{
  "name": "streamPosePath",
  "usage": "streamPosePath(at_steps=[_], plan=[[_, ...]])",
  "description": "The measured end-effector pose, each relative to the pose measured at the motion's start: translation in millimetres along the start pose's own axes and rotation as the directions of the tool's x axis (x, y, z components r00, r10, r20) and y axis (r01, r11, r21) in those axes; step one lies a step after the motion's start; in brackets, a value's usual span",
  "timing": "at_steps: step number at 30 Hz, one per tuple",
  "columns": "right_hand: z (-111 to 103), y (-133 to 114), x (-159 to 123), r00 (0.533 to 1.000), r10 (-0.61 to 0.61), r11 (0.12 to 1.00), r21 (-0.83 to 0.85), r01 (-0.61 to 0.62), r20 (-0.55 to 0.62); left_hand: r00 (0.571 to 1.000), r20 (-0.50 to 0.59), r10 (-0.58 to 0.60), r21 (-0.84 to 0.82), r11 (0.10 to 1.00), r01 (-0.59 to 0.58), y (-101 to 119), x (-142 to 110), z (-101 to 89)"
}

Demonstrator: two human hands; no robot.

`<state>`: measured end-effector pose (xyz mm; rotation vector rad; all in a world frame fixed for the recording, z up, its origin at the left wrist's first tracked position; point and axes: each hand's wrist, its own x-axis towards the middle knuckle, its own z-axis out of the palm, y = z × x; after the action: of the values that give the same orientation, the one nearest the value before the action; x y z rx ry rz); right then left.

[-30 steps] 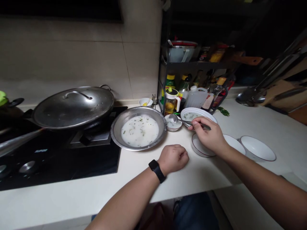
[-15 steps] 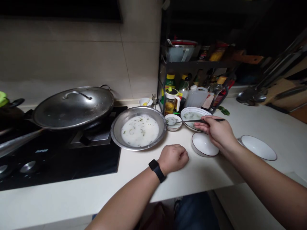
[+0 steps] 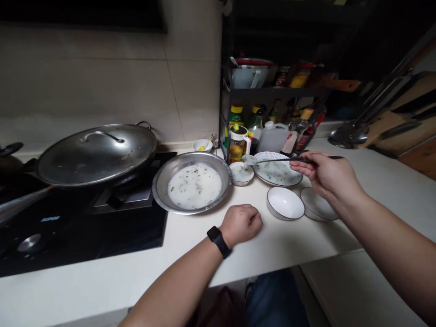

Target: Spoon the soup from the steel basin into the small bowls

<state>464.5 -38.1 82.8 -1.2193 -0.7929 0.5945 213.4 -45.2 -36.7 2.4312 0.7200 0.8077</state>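
Right hand (image 3: pixel 327 175) in a firm grip on a long metal spoon (image 3: pixel 282 160), its bowl just above a small white bowl (image 3: pixel 241 174) and beside a ribbed white plate (image 3: pixel 277 175); left hand (image 3: pixel 241 224) curled empty into a fist on the table (image 3: pixel 190 245), near a steel basin (image 3: pixel 192 184) of milky liquid.

The scene is dim overall, lit softly from somewhere above the counter (image 3: pixel 112 259), which is the brightest surface. The wall (image 3: pixel 85 81) falls to a muted grey, and the shelf (image 3: pixel 272 93) and upper right corner sink into deep shadow, with little detail. The wok lid (image 3: pixel 97 154) and steel bowl (image 3: pixel 160 195) carry soft, broad glare, none of it blown out. Shadows under the left hand (image 3: pixel 241 224) and right hand (image 3: pixel 330 175) are faint. The wide lens bends the frame's edges, stretching the forearm (image 3: pixel 381 236) at right. The spoon (image 3: pixel 282 160) looks slightly soft, and the dark areas look muddy.
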Motion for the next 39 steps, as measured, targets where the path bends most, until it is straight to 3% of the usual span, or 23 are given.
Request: streamPosePath(at_steps=[5, 8, 13, 15, 17, 18, 20, 22, 23, 26, 28, 30, 34, 36, 39], plan=[[-30, -1, 14, 0.996, -0.043, 0.999, -0.037, 0.040, -0.082, 1.000, 0.009, -0.007, 0.001, 1.000, 0.007, 1, -1, 0.2], [-46, 0, 18, 0.993, -0.105, 0.991, -0.095, 0.099, -0.061, 1.000, 0.007, -0.003, -0.005, 1.000, 0.003, 1, -1, -0.1], [-48, 0, 2, 0.984, -0.129, 0.970, -0.222, 0.099, -0.121, 1.000, 0.014, -0.005, -0.005, 1.000, 0.005, 0, -1, 0.3], [-46, -1, -11, 0.986, -0.148, 0.921, -0.373, 0.111, -0.072, 1.000, 0.007, -0.006, -0.005, 1.000, 0.006, 0, -1, 0.6], [-46, -2, -22, 0.959, -0.265, 0.774, -0.571, 0.275, 0.102, 1.000, -0.001, -0.006, -0.009, 1.000, 0.006, -1, -1, 0.6], [-47, -2, -26, 0.909, -0.345, 0.657, -0.631, 0.412, 0.235, 1.000, -0.003, -0.006, -0.012, 1.000, 0.005, -1, -1, 0.5], [-53, -2, -32, 0.730, -0.459, 0.402, -0.614, 0.680, 0.507, 1.000, -0.003, -0.005, -0.013, 1.000, 0.005, 0, 0, -0.1], [-60, 0, -34, 0.543, -0.480, 0.195, -0.520, 0.832, 0.689, 1.000, -0.001, -0.007, -0.011, 1.000, 0.007, 1, 0, -0.7], [-63, 2, -34, 0.481, -0.467, 0.114, -0.488, 0.865, 0.742, 1.000, 0.000, -0.008, -0.008, 1.000, 0.008, 1, 0, -1.0], [-69, 5, -36, 0.365, -0.425, -0.061, -0.429, 0.901, 0.828, 1.000, 0.002, -0.013, -0.002, 1.000, 0.013, 2, 0, -1.5], [-66, 3, -39, 0.330, -0.438, -0.067, -0.397, 0.915, 0.836, 1.000, 0.005, -0.011, 0.002, 1.000, 0.011, 2, 1, -1.6], [-56, -1, -43, 0.363, -0.493, 0.022, -0.405, 0.914, 0.791, 1.000, 0.006, -0.007, 0.006, 1.000, 0.007, 2, 1, -1.6], [-16, -11, -55, 0.550, -0.623, 0.338, -0.443, 0.830, 0.556, 1.000, 0.012, -0.003, 0.017, 1.000, 0.003, 2, 1, -1.7], [11, -11, -60, 0.630, -0.606, 0.471, -0.418, 0.776, 0.486, 1.000, 0.014, -0.005, 0.023, 1.000, 0.004, 3, 1, -1.9], [54, 0, -67, 0.669, -0.527, 0.587, -0.344, 0.733, 0.524, 1.000, 0.010, -0.005, 0.027, 1.000, 0.005, 4, 1, -2.1]])
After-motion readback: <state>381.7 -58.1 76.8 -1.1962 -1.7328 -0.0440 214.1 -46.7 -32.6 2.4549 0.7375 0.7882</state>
